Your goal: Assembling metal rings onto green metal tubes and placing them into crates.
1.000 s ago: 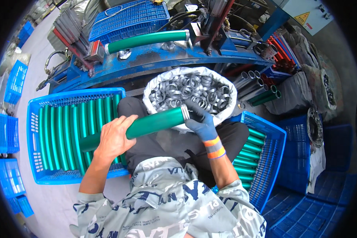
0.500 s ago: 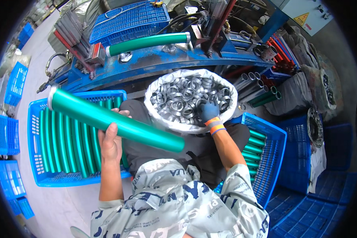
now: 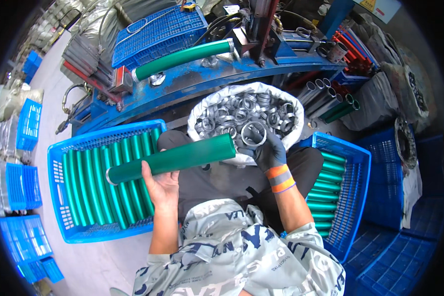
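Note:
My bare left hand [image 3: 162, 186] grips a green metal tube [image 3: 195, 155] around its left half. A silver ring sits on the tube's left end; its right end is bare and tilted up slightly. My right hand [image 3: 274, 153], in a dark glove with an orange and grey cuff, holds a silver metal ring [image 3: 243, 135] just right of that bare end, apart from it. Beneath the ring is a white-lined round container [image 3: 295, 138] heaped with similar loose rings. Another green tube [image 3: 185, 57] lies across the blue machine, between its two end fixtures.
Blue crates of green tubes stand at my left [image 3: 103, 237] and right [image 3: 364, 182]. The blue machine bench [image 3: 182, 90] runs across the far side. Bare metal tubes [image 3: 320, 96] lean at the right, near grey sacks [image 3: 372, 101]. More blue crates [image 3: 28, 123] line the far left.
My right hand has risen out of the loose rings with one ring. My left hand has swung the tube, so its right end is now higher and beside that ring.

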Demonstrator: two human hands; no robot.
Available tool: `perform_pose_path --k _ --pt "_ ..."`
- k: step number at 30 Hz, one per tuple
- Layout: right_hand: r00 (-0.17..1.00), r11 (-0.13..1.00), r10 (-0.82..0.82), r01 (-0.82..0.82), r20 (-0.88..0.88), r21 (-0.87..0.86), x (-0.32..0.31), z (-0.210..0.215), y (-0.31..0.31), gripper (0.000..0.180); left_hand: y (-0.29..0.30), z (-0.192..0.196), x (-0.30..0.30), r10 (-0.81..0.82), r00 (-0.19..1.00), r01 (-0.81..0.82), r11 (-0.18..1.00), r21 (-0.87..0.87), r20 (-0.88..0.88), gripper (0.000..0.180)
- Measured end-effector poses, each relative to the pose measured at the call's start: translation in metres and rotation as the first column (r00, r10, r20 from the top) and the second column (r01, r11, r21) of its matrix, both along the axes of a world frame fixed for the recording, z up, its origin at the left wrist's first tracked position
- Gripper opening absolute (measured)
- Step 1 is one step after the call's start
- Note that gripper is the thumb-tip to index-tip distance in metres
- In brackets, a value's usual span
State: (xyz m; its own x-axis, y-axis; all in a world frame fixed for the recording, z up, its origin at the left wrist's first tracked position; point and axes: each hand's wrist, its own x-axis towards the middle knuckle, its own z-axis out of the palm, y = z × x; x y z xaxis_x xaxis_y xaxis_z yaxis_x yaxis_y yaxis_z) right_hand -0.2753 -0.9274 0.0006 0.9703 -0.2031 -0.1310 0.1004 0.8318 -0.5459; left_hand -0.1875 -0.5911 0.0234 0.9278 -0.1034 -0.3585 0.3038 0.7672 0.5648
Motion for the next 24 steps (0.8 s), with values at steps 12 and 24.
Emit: perform_pose_path --k 12,24 --pt "1.000 0.971 -0.018 0.023 0.025 -0.238 -0.007 -0.032 0.012 0.047 -0.016 -0.001 -0.009 -0.041 0.999 0.039 0.997 0.067 0.022 0.060" --pt "0.998 0.889 -0.035 0.052 0.045 -0.454 -0.003 0.003 0.027 0.082 0.000 -0.010 -0.004 -0.044 0.988 0.024 0.991 0.131 0.149 0.053"
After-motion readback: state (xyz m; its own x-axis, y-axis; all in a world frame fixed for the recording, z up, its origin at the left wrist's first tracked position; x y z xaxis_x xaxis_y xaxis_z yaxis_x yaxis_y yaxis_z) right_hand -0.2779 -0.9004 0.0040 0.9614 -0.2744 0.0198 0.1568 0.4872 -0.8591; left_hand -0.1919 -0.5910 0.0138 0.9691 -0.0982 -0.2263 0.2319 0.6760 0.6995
